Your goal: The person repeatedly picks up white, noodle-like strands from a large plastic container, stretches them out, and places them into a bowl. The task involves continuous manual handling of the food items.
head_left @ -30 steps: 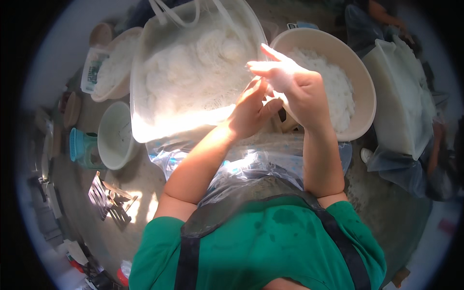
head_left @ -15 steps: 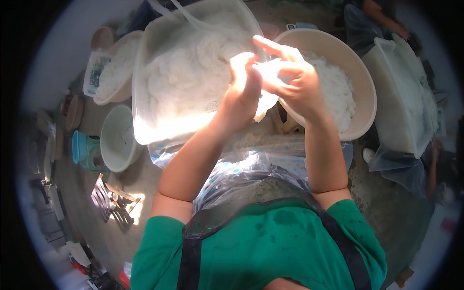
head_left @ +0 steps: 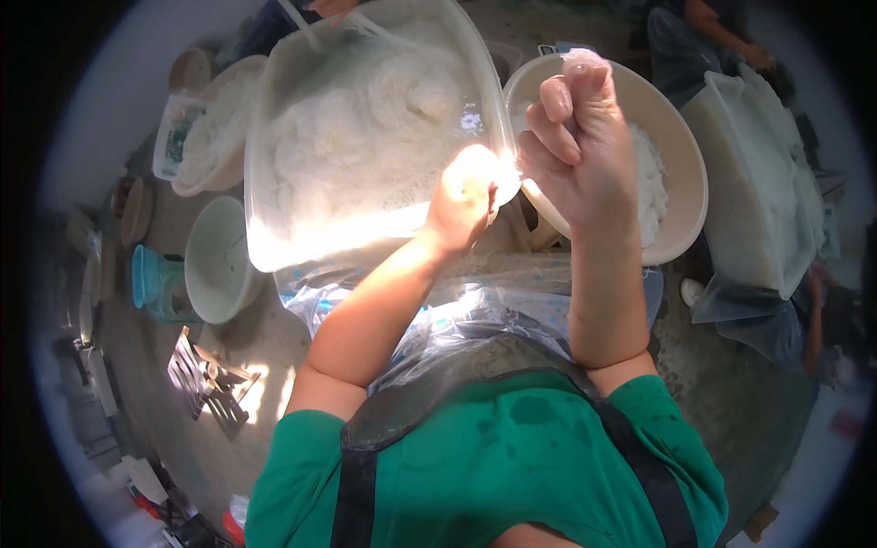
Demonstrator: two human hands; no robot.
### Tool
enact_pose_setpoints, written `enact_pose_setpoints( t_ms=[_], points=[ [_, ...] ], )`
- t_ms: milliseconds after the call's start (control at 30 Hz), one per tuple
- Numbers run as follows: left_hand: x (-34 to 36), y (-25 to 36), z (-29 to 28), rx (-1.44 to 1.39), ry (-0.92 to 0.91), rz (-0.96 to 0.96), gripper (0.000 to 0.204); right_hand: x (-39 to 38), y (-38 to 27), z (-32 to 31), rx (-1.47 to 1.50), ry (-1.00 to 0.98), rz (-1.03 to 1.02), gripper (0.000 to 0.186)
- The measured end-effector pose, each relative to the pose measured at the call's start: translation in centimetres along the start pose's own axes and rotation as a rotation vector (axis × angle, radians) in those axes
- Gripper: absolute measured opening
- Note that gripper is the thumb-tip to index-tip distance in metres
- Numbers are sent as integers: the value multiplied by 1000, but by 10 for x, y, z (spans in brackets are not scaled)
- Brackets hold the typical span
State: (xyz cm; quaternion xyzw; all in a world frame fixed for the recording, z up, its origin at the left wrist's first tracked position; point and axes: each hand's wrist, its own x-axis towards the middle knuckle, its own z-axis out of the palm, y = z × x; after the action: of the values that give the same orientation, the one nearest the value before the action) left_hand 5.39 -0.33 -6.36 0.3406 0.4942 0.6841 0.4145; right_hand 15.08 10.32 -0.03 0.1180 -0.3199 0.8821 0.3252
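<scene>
My left hand (head_left: 464, 199) is closed in strong sunlight over the right edge of a large white tub (head_left: 258, 205). A bright whitish piece shows at its fingers, too washed out to identify. Raised to the right, my right hand (head_left: 589, 151) has its fingers curled and its thumb and forefinger pinched together. A small pale, wet-looking scrap (head_left: 585, 58) sticks out at those fingertips. The tub holds a white stringy mass (head_left: 365, 137) lying in liquid. Behind my right hand stands a round beige basin (head_left: 687, 173) with a white clumped mass (head_left: 650, 196), partly hidden by that hand.
At left are a pale green basin (head_left: 203, 274), a turquoise stool (head_left: 157, 279) and a small slatted stool (head_left: 196, 374). Another basin (head_left: 228, 151) of white material stands behind them. A co-worker's arm (head_left: 726, 32) reaches toward a white tub (head_left: 731, 192) on the right.
My hands have moved apart. The right one rose and its fingers curled into a pinch, while the left dropped slightly and closed. Another person's hand has appeared at the tub's far edge.
</scene>
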Motion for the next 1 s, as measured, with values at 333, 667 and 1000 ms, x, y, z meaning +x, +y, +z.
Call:
enact_pose_setpoints(
  t_ms=[333, 667, 1000],
  points=[
    [43, 101, 5, -707, -274, -142, 21, -17, 30, -27, -1417, -175, -143, 36],
    [3, 8, -7, 971, -163, 290, 34, -13, 16, -5, -1170, -9, -127, 23],
    [18, 34, -16, 759, 100, 490, 33, -12, 9, -9, -1809, -232, -188, 5]
  ],
)
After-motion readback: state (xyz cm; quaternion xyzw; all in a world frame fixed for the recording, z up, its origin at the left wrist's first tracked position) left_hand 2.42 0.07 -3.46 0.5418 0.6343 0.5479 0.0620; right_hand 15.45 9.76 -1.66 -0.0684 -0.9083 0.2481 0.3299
